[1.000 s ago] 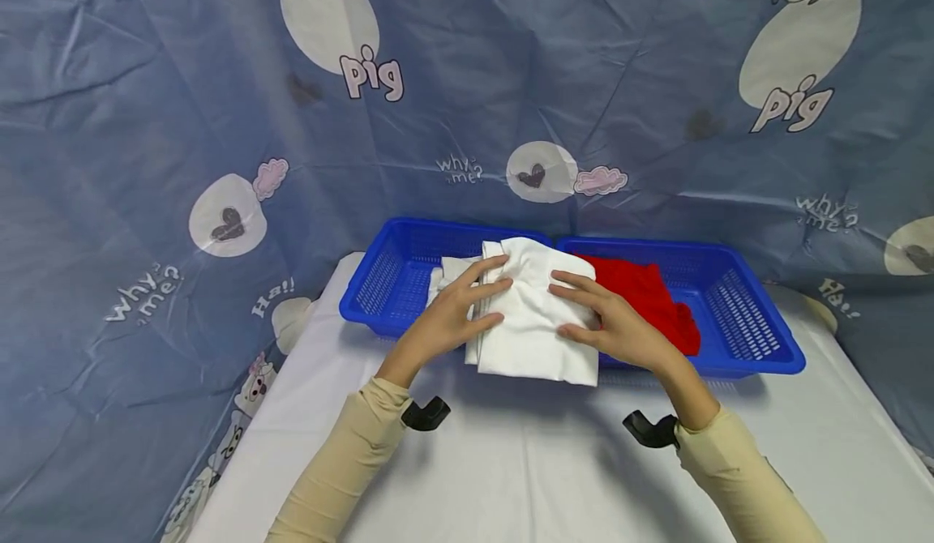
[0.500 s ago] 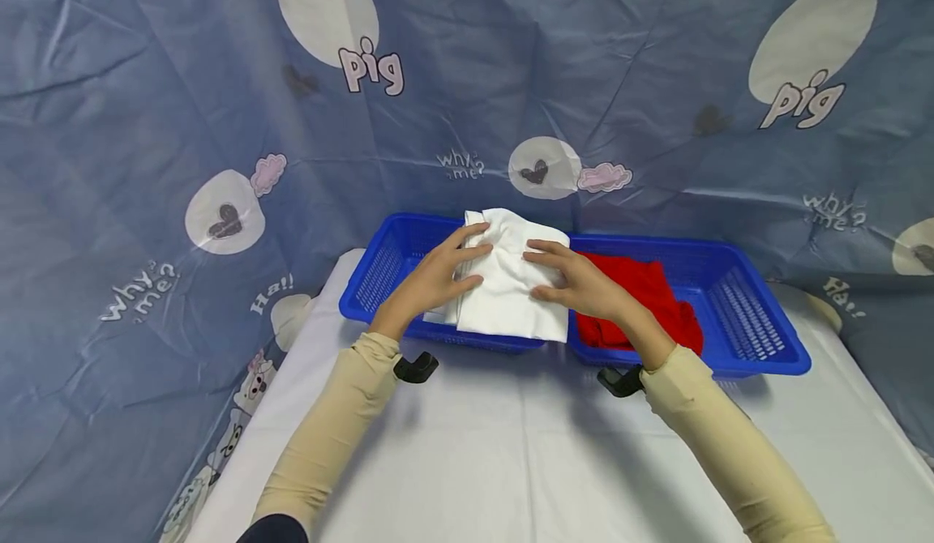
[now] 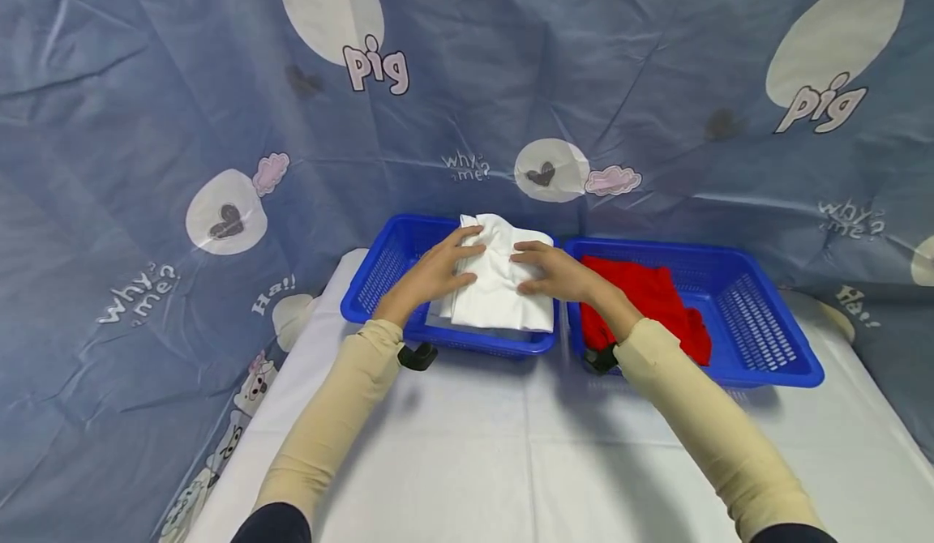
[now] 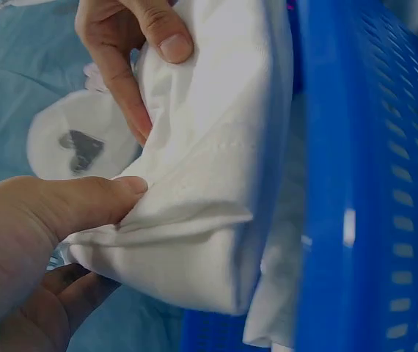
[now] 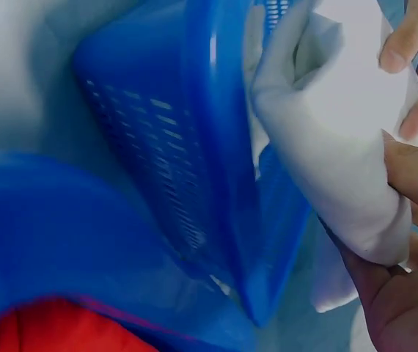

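A folded white cloth (image 3: 499, 288) is held over the left blue basket (image 3: 372, 284), and its layers show at the side in the left wrist view. My left hand (image 3: 438, 271) grips its left edge, thumb on top and fingers beneath, as the left wrist view (image 4: 40, 242) shows. Opposite it, my right hand (image 3: 558, 274) pinches the right edge, with the thumb above and fingers below in the right wrist view. Under the held cloth, another piece of white fabric (image 4: 275, 293) lies in the basket, mostly covered.
Beside the left basket stands a second blue basket (image 3: 759, 316) with red cloth (image 3: 642, 300) in it. Both are on a table with a white cover (image 3: 467, 462). A blue printed curtain (image 3: 438, 105) hangs right behind the baskets.
Both hands have carried the folded white cloth left and away from me, from between the two baskets to over the left one. In the last half second it moved only slightly.
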Available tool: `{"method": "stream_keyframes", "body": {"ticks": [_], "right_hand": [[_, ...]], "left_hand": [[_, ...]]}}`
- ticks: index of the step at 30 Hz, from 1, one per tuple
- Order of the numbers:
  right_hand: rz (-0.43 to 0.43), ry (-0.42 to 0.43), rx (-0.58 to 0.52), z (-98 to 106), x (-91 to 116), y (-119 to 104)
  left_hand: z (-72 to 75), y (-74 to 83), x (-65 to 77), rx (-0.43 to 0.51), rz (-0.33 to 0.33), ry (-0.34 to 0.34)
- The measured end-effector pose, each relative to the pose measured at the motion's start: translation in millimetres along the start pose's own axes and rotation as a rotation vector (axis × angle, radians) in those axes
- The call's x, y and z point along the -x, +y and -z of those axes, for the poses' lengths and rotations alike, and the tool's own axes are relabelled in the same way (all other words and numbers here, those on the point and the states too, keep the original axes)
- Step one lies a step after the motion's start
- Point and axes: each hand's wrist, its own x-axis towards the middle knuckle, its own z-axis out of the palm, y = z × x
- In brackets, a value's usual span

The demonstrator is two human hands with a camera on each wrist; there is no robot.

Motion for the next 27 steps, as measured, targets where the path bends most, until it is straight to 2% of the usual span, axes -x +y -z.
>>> {"method": "stream_keyframes", "body": {"ticks": [11, 19, 23, 27], "right_hand": [[-0.112, -0.084, 0.011, -19, -15, 22], [-0.122, -0.204, 0.088, -20, -25, 15], [-0.167, -0.288, 0.142, -25, -31, 11], [-0.209, -0.336, 0.198, -35, -35, 11]], "left_hand": [[-22.7, -19.6, -10.7, -0.003, 0.105, -0.137], [-29.7, -28.0, -12.6, -0.025, 0.145, -0.166], [-35.0, -33.0, -11.5, -0.029, 0.181, -0.214], [-43.9, -37.8, -9.5, -0.057, 0.208, -0.247]]}}
